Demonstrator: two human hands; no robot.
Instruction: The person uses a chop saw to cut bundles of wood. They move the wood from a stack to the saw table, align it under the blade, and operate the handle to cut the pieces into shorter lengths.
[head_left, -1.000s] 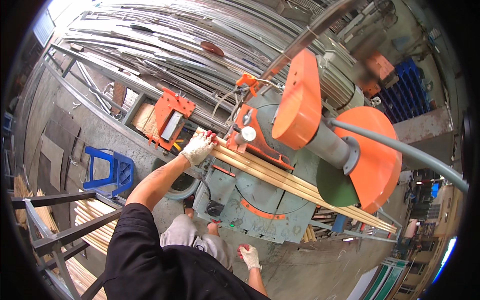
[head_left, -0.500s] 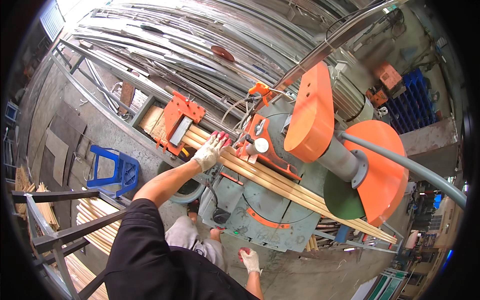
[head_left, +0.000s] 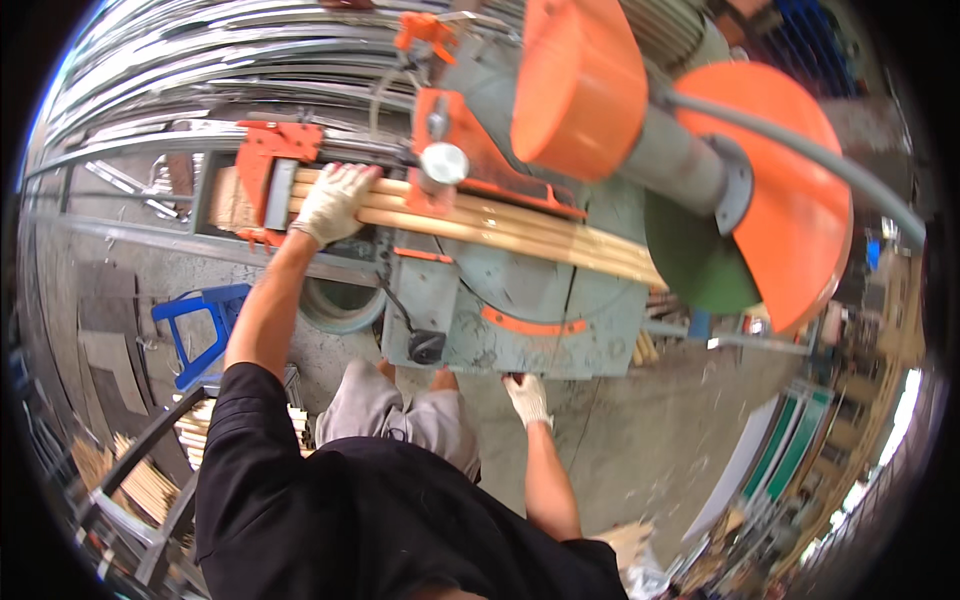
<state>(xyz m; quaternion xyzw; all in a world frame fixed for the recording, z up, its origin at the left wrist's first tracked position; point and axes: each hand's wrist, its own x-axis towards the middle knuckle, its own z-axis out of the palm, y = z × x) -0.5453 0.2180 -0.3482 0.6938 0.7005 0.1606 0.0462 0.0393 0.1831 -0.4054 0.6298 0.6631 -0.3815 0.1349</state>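
Observation:
My left hand, in a white knitted glove with red fingertips, is closed over a bundle of pale wooden rods. The rods lie across the grey saw table, their left ends by a grey metal block on an orange bracket. Their right ends come up to the dark green round blade under its orange guard. At the table's front edge is my gloved right hand, fingers curled; its fingertips are partly hidden, and what they touch is unclear.
An orange clamp with a round silver knob stands over the rods. The orange saw housing and a grey hose hang at the right. A blue plastic stool is on the floor at left. Long metal profiles lie behind.
The view has shifted and turned. The rod lengths that reached past the blade no longer show. My right hand has come up to the table's front edge; my left stays on the rods.

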